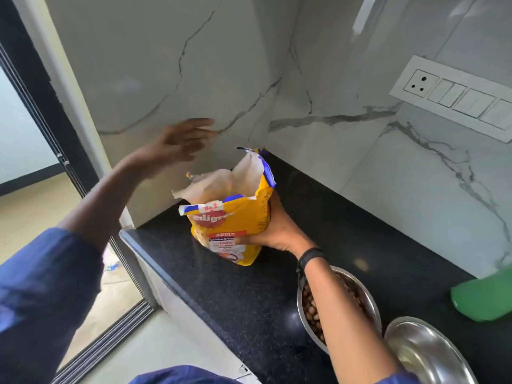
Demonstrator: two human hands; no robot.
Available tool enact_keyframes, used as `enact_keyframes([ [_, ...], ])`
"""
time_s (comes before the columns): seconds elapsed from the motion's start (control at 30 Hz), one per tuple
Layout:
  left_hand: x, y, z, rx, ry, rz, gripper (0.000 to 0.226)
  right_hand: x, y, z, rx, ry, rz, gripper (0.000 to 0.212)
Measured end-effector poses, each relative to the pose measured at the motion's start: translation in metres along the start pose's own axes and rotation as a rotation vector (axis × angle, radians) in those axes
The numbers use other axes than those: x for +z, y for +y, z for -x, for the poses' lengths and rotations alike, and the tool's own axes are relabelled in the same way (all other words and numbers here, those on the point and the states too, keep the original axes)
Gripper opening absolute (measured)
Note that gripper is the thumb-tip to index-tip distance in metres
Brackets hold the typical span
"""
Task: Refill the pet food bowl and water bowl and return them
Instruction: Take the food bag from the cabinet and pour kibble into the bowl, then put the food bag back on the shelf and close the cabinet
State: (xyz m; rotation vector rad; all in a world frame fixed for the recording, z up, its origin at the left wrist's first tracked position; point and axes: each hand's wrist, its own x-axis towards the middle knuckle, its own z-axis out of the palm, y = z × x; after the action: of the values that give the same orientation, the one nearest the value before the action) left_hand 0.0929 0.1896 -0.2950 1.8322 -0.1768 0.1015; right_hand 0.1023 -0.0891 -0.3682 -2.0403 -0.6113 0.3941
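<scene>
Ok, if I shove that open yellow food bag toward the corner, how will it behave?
The yellow food bag likely buckles rather than slides: its torn top flops. Standing tall and open, it may tip and spill, so keep the right hand steadying it.

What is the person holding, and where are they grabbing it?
The right hand grips the yellow pet food bag low on its side. The left hand is open in the air, holding nothing.

Your left hand (182, 142) is hanging raised in the air, fingers spread loosely and holding nothing, the arm reaching forward with its blue sleeve pushed back. Your right hand (273, 231) is gripping from the side, thumb in front, fingers wrapped behind, a dark band circling that wrist.
</scene>
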Motion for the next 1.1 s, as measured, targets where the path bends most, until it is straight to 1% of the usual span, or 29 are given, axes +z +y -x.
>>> enact_keyframes([
  [0.07, -0.025, -0.029, 0.017, -0.097, 0.101, 0.085, 0.045, 0.016, 0.006, -0.004, -0.011, 0.128, 0.021, 0.134],
  [0.1, -0.031, -0.045, 0.024, -0.135, 0.099, 0.058, 0.048, 0.024, 0.008, -0.005, 0.014, 0.193, 0.038, 0.140],
  [0.13, -0.032, -0.061, 0.030, -0.176, 0.051, -0.015, 0.061, 0.031, 0.011, -0.006, 0.050, 0.259, 0.048, 0.140],
  [0.17, -0.027, -0.076, 0.035, -0.225, -0.022, -0.087, 0.075, 0.036, 0.010, -0.005, 0.081, 0.320, 0.043, 0.129],
  [0.2, -0.022, -0.089, 0.040, -0.263, -0.105, -0.134, 0.080, 0.039, 0.007, -0.004, 0.089, 0.398, 0.024, 0.105],
  [0.23, -0.013, -0.099, 0.044, -0.283, -0.171, -0.130, 0.080, 0.041, 0.008, -0.004, 0.085, 0.485, -0.007, 0.075],
  [0.27, -0.004, -0.105, 0.046, -0.297, -0.210, -0.103, 0.083, 0.040, 0.008, -0.005, 0.072, 0.560, -0.035, 0.046],
  [0.3, 0.005, -0.105, 0.047, -0.309, -0.229, -0.069, 0.091, 0.038, 0.005, -0.004, 0.065, 0.595, -0.058, 0.026],
  [0.33, 0.013, -0.100, 0.047, -0.300, -0.247, -0.031, 0.098, 0.034, 0.001, -0.004, 0.064, 0.602, -0.073, 0.015],
  [0.37, 0.020, -0.094, 0.044, -0.277, -0.260, -0.002, 0.099, 0.028, -0.003, -0.005, 0.070, 0.597, -0.084, 0.010],
  [0.43, 0.029, -0.077, 0.034, -0.199, -0.271, 0.072, 0.083, 0.013, -0.014, -0.003, 0.078, 0.587, -0.134, 0.006],
  [0.5, 0.036, -0.054, 0.022, -0.122, -0.244, 0.107, 0.072, -0.007, -0.027, 0.005, 0.066, 0.585, -0.188, 0.007],
  [0.57, 0.042, -0.027, 0.009, -0.021, -0.223, 0.119, 0.069, -0.031, -0.042, 0.016, 0.034, 0.637, -0.229, 0.008],
  [0.6, 0.047, -0.013, 0.002, 0.018, -0.243, 0.132, 0.068, -0.044, -0.051, 0.023, 0.010, 0.680, -0.240, 0.007],
  [0.67, 0.060, 0.014, -0.010, 0.011, -0.245, 0.154, 0.070, -0.069, -0.072, 0.037, -0.039, 0.760, -0.252, 0.009],
  [0.7, 0.069, 0.029, -0.017, 0.021, -0.248, 0.156, 0.065, -0.082, -0.084, 0.046, -0.060, 0.808, -0.247, 0.009],
  [0.73, 0.081, 0.044, -0.023, 0.068, -0.232, 0.144, 0.049, -0.095, -0.094, 0.055, -0.070, 0.860, -0.232, 0.008],
  [0.77, 0.095, 0.060, -0.028, 0.136, -0.195, 0.110, 0.024, -0.108, -0.104, 0.066, -0.085, 0.914, -0.216, 0.008],
  [0.8, 0.106, 0.073, -0.030, 0.193, -0.130, 0.094, 0.012, -0.118, -0.114, 0.076, -0.097, 0.958, -0.210, 0.012],
  [0.83, 0.118, 0.088, -0.032, 0.239, -0.045, 0.095, 0.028, -0.129, -0.123, 0.087, -0.111, 1.004, -0.215, 0.017],
  [0.87, 0.130, 0.107, -0.032, 0.282, 0.012, 0.112, 0.036, -0.140, -0.130, 0.099, -0.119, 1.046, -0.224, 0.020],
  [0.93, 0.150, 0.143, -0.029, 0.352, 0.089, 0.143, 0.037, -0.158, -0.143, 0.127, -0.130, 1.120, -0.250, 0.027],
  [0.97, 0.159, 0.163, -0.029, 0.391, 0.121, 0.164, 0.041, -0.166, -0.148, 0.142, -0.142, 1.144, -0.273, 0.035],
  [1.03, 0.173, 0.199, -0.032, 0.473, 0.209, 0.208, 0.044, -0.176, -0.153, 0.170, -0.173, 1.140, -0.351, 0.063],
  [1.1, 0.186, 0.235, -0.032, 0.556, 0.248, 0.223, 0.050, -0.180, -0.154, 0.199, -0.198, 1.109, -0.375, 0.092],
])
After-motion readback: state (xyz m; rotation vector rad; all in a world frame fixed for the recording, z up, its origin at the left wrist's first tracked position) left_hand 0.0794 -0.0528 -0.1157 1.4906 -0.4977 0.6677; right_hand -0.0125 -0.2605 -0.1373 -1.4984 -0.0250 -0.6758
